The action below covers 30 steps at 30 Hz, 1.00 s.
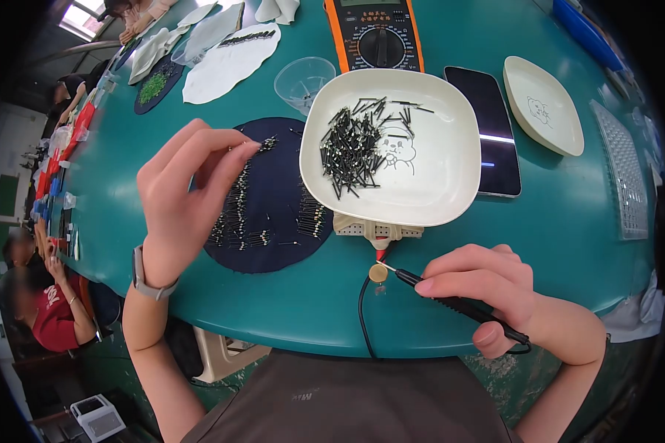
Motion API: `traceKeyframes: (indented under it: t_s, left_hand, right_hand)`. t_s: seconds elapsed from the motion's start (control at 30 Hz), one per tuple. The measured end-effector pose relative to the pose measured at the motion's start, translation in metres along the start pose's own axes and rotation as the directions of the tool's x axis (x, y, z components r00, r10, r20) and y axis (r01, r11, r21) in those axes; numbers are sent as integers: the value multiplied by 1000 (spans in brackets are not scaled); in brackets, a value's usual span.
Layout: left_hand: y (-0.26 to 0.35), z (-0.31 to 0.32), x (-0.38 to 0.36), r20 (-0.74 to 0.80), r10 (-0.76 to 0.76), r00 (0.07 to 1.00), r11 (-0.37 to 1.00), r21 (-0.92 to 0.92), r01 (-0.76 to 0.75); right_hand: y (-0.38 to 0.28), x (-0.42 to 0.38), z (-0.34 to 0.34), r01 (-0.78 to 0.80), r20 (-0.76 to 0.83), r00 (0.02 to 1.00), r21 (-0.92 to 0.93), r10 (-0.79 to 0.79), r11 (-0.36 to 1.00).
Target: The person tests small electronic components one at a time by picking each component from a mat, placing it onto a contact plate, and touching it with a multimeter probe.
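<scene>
My left hand (183, 188) is closed in a pinch over the left part of a dark round mat (270, 255). Whatever lies between its fingertips is too small to make out. Rows of small black pin-like parts (314, 214) with pale ends lie on the mat. My right hand (484, 288) grips a black test probe (465, 306), its tip pointing at a small gold disc (377, 274) at the front of a beige perforated block (369, 227). Above the block, a cream square dish (440, 188) printed with a cartoon holds a heap of similar black parts (351, 148).
Behind the dish lies an orange multimeter (382, 46), with a clear cup (303, 83) to its left. A phone (499, 122), a second cream dish (543, 107) and a clear tray (619, 170) are at right. White cloths (233, 63) lie at upper left; people sit further left.
</scene>
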<state>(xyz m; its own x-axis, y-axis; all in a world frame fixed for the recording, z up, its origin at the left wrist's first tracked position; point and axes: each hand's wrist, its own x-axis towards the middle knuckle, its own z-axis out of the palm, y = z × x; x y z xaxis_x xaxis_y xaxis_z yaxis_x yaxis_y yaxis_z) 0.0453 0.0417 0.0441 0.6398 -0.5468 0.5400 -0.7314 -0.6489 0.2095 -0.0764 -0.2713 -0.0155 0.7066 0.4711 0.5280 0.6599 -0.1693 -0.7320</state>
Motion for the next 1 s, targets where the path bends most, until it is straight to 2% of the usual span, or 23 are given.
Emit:
traceKeyframes:
  t_s: [0.07,0.13,0.2,0.23,0.33,0.5,0.77,0.87,1.0]
  left_hand:
    - [19,-7,-1,26,23,999,960,-278,-15]
    - [43,-12,-3,246,76,966,880,-472,51]
    - [48,6,-7,222,262,939,783,-618,-72]
    - [52,16,-16,196,226,954,740,-672,-37]
    - [54,31,-22,205,258,944,736,-675,-54]
    - [54,49,-26,189,229,955,713,-701,-32]
    - [56,51,-26,238,211,948,724,-690,12]
    - [55,55,-28,190,220,957,703,-711,-21]
    - [55,54,-27,204,217,954,709,-705,-10]
  right_hand:
    - [-1,0,-1,-8,4,1000,6,8,1000]
    - [-2,-1,0,-12,3,1000,15,12,1000]
    - [-1,-1,0,1,-10,1000,20,-1,1000]
    - [-1,0,0,13,-20,1000,19,-12,1000]
    - [1,1,0,36,-35,999,19,-36,999]
    - [3,-3,-1,33,-13,999,34,-33,999]
    - [4,-4,1,23,4,1000,66,-23,998]
    - [4,-4,1,26,0,1000,52,-26,998]
    - [5,-3,2,36,-18,999,52,-35,998]
